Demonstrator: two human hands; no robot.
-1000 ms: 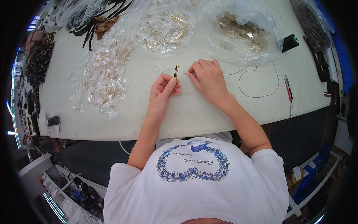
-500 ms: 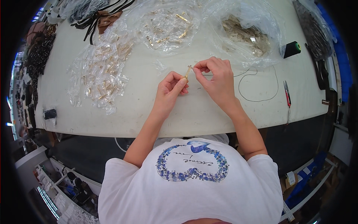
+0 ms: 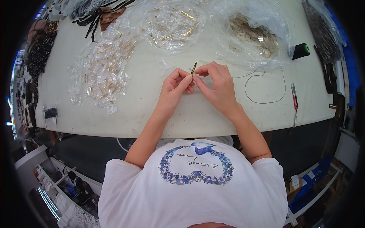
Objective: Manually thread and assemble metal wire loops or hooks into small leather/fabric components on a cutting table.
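Over the table's middle, my left hand (image 3: pixel 176 86) pinches a slim gold metal clip (image 3: pixel 194 67) between thumb and fingers. The clip points upward and away, its far end free above the fingertips. My right hand (image 3: pixel 216 84) is closed in a pinch, its thumb and finger meeting the left fingertips at the clip's lower end. A thin dark thread (image 3: pixel 245 84) runs from this hand and loops on the table to its right. The thread's end at the fingertips is too small to see.
Clear bags hold more gold clips (image 3: pixel 187 15) ahead, with wrapped pieces (image 3: pixel 108 72) at left. A bag of brownish pieces (image 3: pixel 254 36) lies far right, beside a dark thread spool (image 3: pixel 300 51). Red-handled snips (image 3: pixel 294 99) lie right. A small dark packet (image 3: pixel 50 113) sits near the left edge.
The clip has swung more upright and looks darker. My right fingers have moved from its far tip down to its lower end, against the left fingertips.
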